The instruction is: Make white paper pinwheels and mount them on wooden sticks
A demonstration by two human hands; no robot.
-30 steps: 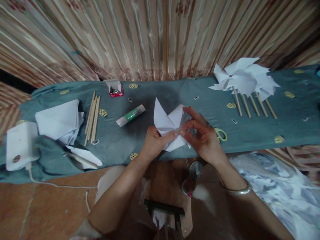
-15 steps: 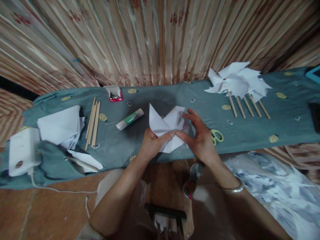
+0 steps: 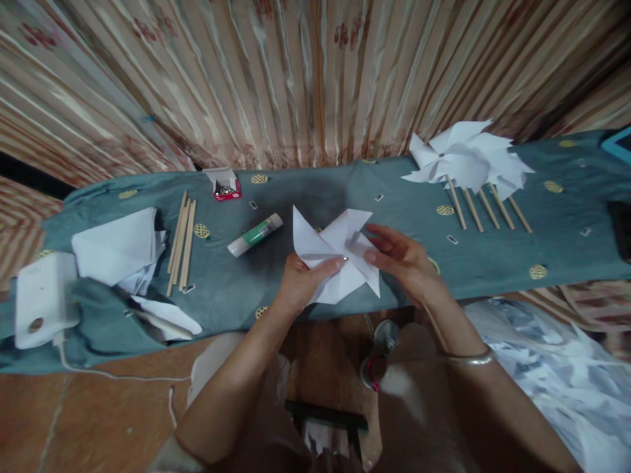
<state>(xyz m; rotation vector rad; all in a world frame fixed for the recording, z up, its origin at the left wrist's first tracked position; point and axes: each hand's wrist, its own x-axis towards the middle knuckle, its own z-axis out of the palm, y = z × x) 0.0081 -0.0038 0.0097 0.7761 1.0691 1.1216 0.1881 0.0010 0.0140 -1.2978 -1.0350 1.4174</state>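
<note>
A white paper pinwheel [image 3: 340, 233] is held just above the cloth in front of me, its blades spread. My left hand [image 3: 302, 282] grips it from the lower left, with the thumb pressed beside a small shiny pin [image 3: 345, 259] at the centre and the other fingers hidden underneath. At its right edge is my right hand [image 3: 401, 259], thumb and fingers apart; the thumb tip overlaps a blade. A green and white glue stick [image 3: 255, 234] lies to the left of the pinwheel. Behind my right hand a bit of the yellow-green scissors [image 3: 434, 265] shows.
Several finished pinwheels [image 3: 468, 157] on sticks lie at the back right. Wooden sticks [image 3: 182, 240], folded white paper [image 3: 116, 243] and a white power block [image 3: 44, 299] are on the left. A red box [image 3: 227, 188] of metal pins stands open. Right below, a plastic bag [image 3: 547, 368] holds paper scraps.
My right hand has drawn away from the pinwheel's centre to the right, uncovering the shiny pin and covering most of the scissors. My left hand keeps its hold.
</note>
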